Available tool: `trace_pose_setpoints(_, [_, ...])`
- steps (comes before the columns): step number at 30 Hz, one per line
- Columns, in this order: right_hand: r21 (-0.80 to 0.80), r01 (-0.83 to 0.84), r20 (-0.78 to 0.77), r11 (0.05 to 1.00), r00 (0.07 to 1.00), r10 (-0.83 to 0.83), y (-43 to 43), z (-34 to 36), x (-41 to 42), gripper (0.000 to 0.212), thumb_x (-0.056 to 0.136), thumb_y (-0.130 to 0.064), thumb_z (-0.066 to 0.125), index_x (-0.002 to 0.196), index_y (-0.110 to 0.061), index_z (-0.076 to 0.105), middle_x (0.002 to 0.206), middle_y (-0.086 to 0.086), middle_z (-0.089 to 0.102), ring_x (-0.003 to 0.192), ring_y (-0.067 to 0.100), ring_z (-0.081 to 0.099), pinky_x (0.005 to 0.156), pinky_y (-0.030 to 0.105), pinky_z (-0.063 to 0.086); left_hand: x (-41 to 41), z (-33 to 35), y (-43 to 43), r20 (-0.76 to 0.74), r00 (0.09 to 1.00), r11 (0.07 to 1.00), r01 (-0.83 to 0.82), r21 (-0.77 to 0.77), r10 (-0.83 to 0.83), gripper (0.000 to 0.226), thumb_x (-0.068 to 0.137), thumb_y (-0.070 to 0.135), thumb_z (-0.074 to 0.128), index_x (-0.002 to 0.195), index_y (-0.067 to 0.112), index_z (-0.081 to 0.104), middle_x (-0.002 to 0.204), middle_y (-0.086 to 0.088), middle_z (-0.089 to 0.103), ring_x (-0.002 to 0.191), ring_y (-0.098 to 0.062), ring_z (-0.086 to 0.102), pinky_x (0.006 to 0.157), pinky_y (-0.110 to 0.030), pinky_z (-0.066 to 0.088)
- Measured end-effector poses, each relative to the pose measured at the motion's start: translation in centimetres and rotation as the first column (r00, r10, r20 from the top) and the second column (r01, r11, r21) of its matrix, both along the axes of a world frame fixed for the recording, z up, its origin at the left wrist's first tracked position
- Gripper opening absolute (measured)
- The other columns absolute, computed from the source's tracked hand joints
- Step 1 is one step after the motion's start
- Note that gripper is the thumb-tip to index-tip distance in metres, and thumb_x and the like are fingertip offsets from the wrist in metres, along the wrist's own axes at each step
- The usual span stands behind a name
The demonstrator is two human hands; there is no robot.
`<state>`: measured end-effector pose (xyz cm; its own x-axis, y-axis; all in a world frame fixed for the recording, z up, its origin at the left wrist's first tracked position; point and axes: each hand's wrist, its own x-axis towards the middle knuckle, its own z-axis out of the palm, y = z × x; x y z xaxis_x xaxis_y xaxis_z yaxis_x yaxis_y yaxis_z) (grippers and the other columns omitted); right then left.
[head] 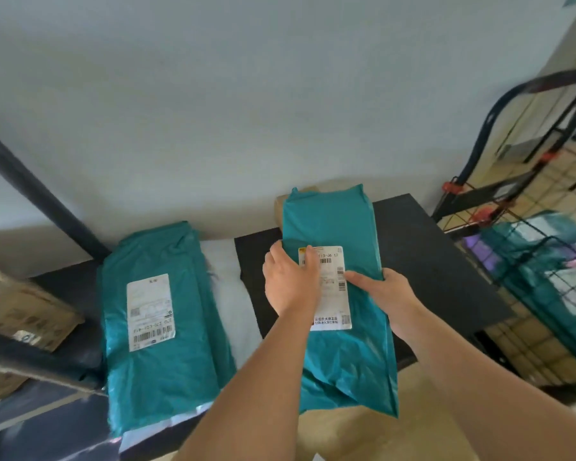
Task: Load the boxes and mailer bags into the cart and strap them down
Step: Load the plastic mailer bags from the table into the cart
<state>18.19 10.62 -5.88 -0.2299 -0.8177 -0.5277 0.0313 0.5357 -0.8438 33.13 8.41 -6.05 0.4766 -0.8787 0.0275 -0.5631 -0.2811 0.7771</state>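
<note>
Pale bare wall at the back, with a dark shelf board (429,261) running along its foot. Over that board, lengthwise toward the camera, a teal mailer bag (340,221), white shipping label (330,294) facing up, near end hanging past the board's front edge. Gripped at mid-length from both sides: left hand (288,281) curled round the left edge with the thumb lying on the label, right hand (391,291) curled round the right edge with the thumb stretched flat onto the label. Cannot tell whether lifted or resting on the board. Behind the bag's far end, partly covered, a brown cardboard box (279,211) against the wall. To the left on the same board, well apart from the hands, a second teal bag (160,377) lying flat, label up, on top of a white bag (226,287). Farther left, blurred cardboard boxes (24,307) and a slanted black post (34,184). To the right, beside the board's end, a black wire cart (480,138) with red clips (451,187) on its frame; inside it, behind the mesh, more teal bags (519,281). Under the cart, yellowish tiled floor (526,344).
</note>
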Motion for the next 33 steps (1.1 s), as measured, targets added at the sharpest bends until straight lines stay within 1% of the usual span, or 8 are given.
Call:
trace_pose_setpoints(9, [0.035,0.200,0.017,0.979,0.980,-0.201,4.5,-1.2,-15.4,0.043,0.069,-0.023,0.089,0.101,-0.012,0.063,0.096,0.007,0.074,0.081,0.026,0.074,0.074,0.046,0.061,-15.0,-1.7,2.3,-0.122,0.962,0.957,0.260,0.126,-0.246,0.059,0.087,0.051,0.057,0.135,0.020,0.043,0.130,0.003,0.052,0.116,-0.019,0.053,0.091,-0.035,0.044])
trace_pose_setpoints(13, [0.022,0.253,0.005,0.967,0.967,-0.253,6.4,-1.3,-21.6,0.037,0.070,-0.022,0.089,0.097,-0.015,0.064,0.091,0.003,0.075,0.075,0.023,0.074,0.061,0.035,0.060,-20.9,-2.5,3.1,-0.271,0.920,0.915,0.344,0.211,-0.284,0.051,0.083,0.051,0.065,0.123,0.024,0.047,0.116,0.007,0.060,0.088,-0.008,0.055,0.072,-0.026,0.044])
trace_pose_setpoints(18, [-0.005,0.340,-0.010,0.941,0.940,-0.340,8.4,-1.4,-28.3,0.033,0.074,-0.021,0.086,0.098,-0.018,0.064,0.088,-0.001,0.073,0.072,0.019,0.073,0.055,0.030,0.058,-27.5,-3.0,4.1,-0.362,0.870,0.865,0.437,0.248,-0.336,0.052,0.077,0.052,0.072,0.113,0.025,0.046,0.099,0.014,0.057,0.077,0.003,0.054,0.055,-0.020,0.040])
trace_pose_setpoints(20, [-0.003,0.376,-0.008,0.927,0.927,-0.376,9.2,-1.4,-30.5,0.029,0.074,-0.021,0.086,0.093,-0.019,0.064,0.084,-0.003,0.073,0.066,0.015,0.072,0.046,0.025,0.054,-29.6,-3.0,4.5,-0.359,0.854,0.843,0.476,0.250,-0.376,0.054,0.075,0.052,0.074,0.112,0.025,0.046,0.095,0.017,0.055,0.074,0.005,0.053,0.053,-0.018,0.039])
trace_pose_setpoints(23, [-0.014,0.417,-0.018,0.909,0.909,-0.417,10.1,-1.5,-33.5,0.027,0.075,-0.019,0.085,0.091,-0.019,0.064,0.082,-0.004,0.072,0.063,0.013,0.071,0.042,0.022,0.051,-32.5,-3.0,4.5,-0.359,0.828,0.813,0.529,0.243,-0.431,0.054,0.073,0.050,0.077,0.110,0.024,0.048,0.093,0.018,0.057,0.075,0.004,0.056,0.056,-0.020,0.044])
trace_pose_setpoints(27, [-0.025,0.476,-0.054,0.879,0.877,-0.477,10.4,-1.7,-37.4,0.028,0.074,-0.020,0.086,0.092,-0.019,0.064,0.085,-0.004,0.072,0.069,0.015,0.072,0.046,0.023,0.051,-36.9,-3.3,3.9,-0.346,0.800,0.785,0.577,0.224,-0.490,0.053,0.072,0.048,0.079,0.109,0.024,0.049,0.107,0.009,0.061,0.083,-0.004,0.060,0.068,-0.026,0.050])
trace_pose_setpoints(31, [-0.043,0.520,-0.080,0.853,0.849,-0.522,9.7,-1.9,-41.8,0.027,0.074,-0.020,0.086,0.087,-0.023,0.063,0.082,-0.009,0.071,0.060,0.008,0.069,0.042,0.020,0.049,-41.7,-3.7,2.6,-0.353,0.773,0.755,0.617,0.222,-0.527,0.060,0.072,0.049,0.079,0.118,0.020,0.053,0.113,0.005,0.062,0.096,-0.013,0.063,0.081,-0.036,0.056])
trace_pose_setpoints(33, [-0.059,0.525,-0.095,0.849,0.844,-0.528,8.8,-1.9,-44.1,0.027,0.074,-0.020,0.085,0.087,-0.025,0.062,0.084,-0.010,0.070,0.062,0.007,0.069,0.043,0.019,0.049,-44.2,-3.8,1.4,-0.363,0.755,0.741,0.637,0.211,-0.546,0.055,0.072,0.048,0.080,0.112,0.022,0.054,0.113,0.004,0.061,0.097,-0.014,0.063,0.079,-0.036,0.055])
